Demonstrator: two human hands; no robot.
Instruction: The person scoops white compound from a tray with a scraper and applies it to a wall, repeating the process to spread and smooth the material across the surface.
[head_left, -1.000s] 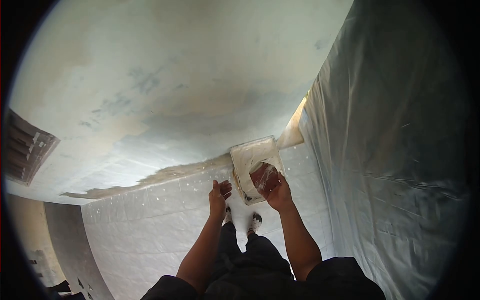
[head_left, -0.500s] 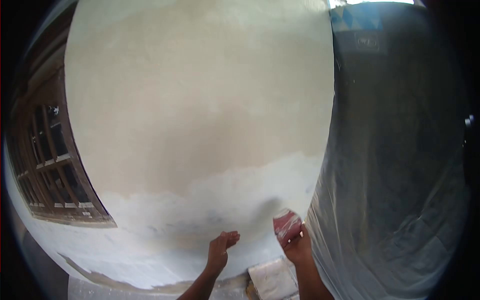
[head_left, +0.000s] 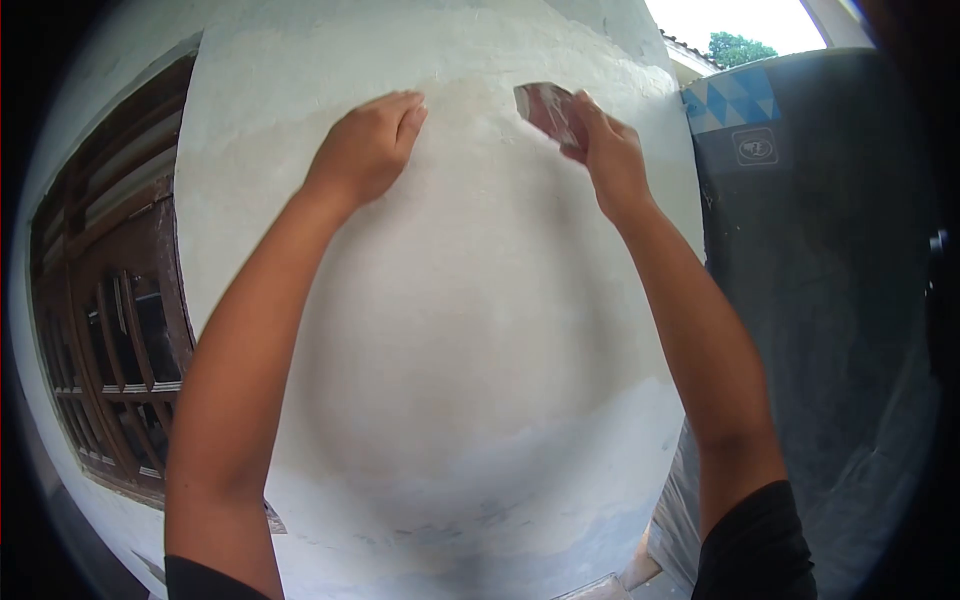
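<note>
One right hand [head_left: 618, 165], pinching a smeared reddish plate [head_left: 550, 112] near the upper right edge of the wall [head_left: 450, 300]; one left hand [head_left: 362, 150], fingers bent together, contents hidden; wall evenly beige mid-height, patchy below, seemingly unfinished.

- Floor [head_left: 660, 588]: pale surface; only a small portion visible at the lower edge of view.
- Flat board [head_left: 600, 590]: pale rim visible, remainder out of frame; contact with floor not determinable.
</note>
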